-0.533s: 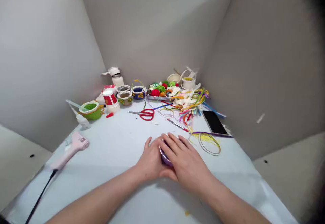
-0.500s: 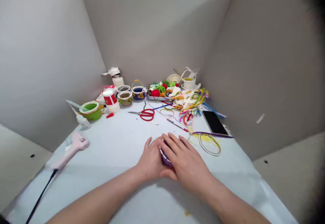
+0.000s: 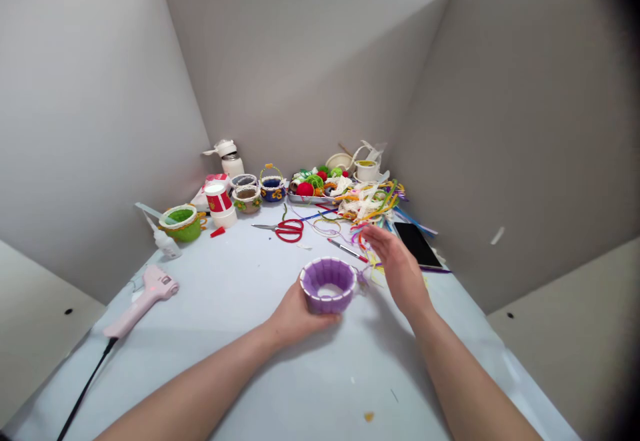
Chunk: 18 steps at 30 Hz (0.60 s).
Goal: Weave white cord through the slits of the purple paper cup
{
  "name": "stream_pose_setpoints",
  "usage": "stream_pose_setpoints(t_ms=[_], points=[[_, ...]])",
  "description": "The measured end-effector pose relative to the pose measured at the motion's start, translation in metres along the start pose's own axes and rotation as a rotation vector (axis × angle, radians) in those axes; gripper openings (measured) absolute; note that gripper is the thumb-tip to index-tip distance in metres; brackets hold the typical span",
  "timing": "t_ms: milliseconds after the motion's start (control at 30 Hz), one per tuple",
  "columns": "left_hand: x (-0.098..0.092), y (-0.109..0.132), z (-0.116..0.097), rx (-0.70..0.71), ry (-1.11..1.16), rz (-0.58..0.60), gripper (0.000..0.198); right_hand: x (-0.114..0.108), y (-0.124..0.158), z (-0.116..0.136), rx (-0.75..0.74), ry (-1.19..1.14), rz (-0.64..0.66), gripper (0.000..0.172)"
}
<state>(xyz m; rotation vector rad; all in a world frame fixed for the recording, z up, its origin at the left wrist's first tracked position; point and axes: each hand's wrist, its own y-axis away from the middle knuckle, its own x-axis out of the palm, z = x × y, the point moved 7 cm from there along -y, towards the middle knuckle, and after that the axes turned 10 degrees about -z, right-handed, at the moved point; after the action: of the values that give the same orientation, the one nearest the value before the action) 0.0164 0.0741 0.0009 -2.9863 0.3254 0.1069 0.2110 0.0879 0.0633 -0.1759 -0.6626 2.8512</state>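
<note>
A small purple woven basket [image 3: 329,284] stands upright on the white table [image 3: 240,361], its mouth facing up. My left hand [image 3: 295,313] wraps around its near left side from below. To the right of the basket my right hand [image 3: 395,264] hovers with fingers stretched out and holds nothing; its fingertips reach toward the pile of coloured cords [image 3: 370,211]. A red-tipped pen [image 3: 347,250] lies just beyond the basket.
Red scissors [image 3: 286,230], a black phone [image 3: 417,244], a pink glue gun [image 3: 145,294] with its cable, a green bowl [image 3: 181,222], a red-and-white cup [image 3: 218,200], several small finished baskets [image 3: 260,188] and a tray of yarn balls [image 3: 315,184] ring the table. Grey panels enclose three sides.
Both hands were pressed together over the purple basket. Now the right hand has lifted off and moved right and back, and the basket shows upright in the left hand.
</note>
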Motion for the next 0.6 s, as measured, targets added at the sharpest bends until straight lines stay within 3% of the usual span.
stream_pose_setpoints(t_ms=[100, 200, 333, 500, 600], points=[[-0.010, -0.009, 0.001, -0.039, 0.161, 0.024, 0.078, 0.023, 0.001, -0.029, 0.157, -0.110, 0.165, 0.063], [-0.021, -0.018, -0.002, -0.092, 0.226, 0.005, 0.077, 0.057, 0.015, -0.035, 0.137, -0.012, 0.374, 0.084], [-0.032, -0.025, -0.006, -0.043, 0.212, -0.015, 0.083, 0.085, 0.021, -0.029, 0.044, 0.155, 0.398, 0.102], [-0.039, -0.031, 0.005, -0.014, 0.129, -0.038, 0.087, 0.104, 0.026, -0.023, -0.024, 0.064, 0.414, 0.071], [-0.040, -0.034, 0.010, -0.008, 0.079, -0.045, 0.086, 0.107, 0.029, -0.024, -0.015, 0.057, 0.406, 0.066]])
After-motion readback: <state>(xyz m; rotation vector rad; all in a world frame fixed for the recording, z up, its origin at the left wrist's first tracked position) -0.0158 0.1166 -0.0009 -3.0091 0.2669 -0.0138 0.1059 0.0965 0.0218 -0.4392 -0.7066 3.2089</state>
